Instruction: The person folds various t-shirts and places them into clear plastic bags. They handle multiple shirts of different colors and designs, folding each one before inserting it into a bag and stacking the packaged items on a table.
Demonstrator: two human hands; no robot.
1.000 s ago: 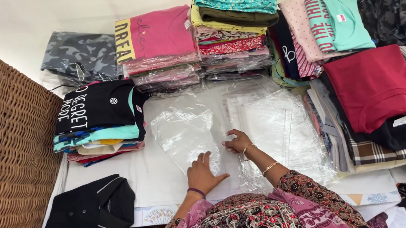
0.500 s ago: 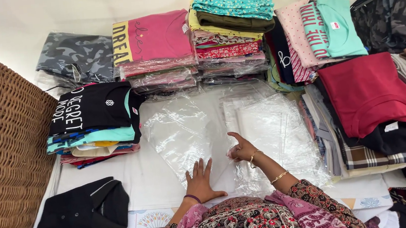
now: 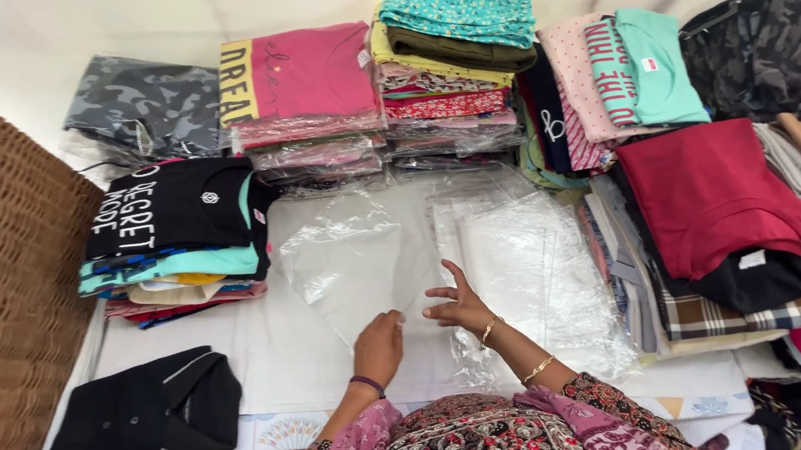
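While both hands meet on the clear plastic bag [image 3: 355,260], left hand [image 3: 379,346] pinches its edge — right hand [image 3: 459,305] rests spread-fingered.

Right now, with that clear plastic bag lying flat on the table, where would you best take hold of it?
Probably at the near edge of the clear plastic bag, coming from the person's side. It lies flat and crinkled on the white table, and the left hand and right hand already meet there, so a pinch with the fingers could lift the film.
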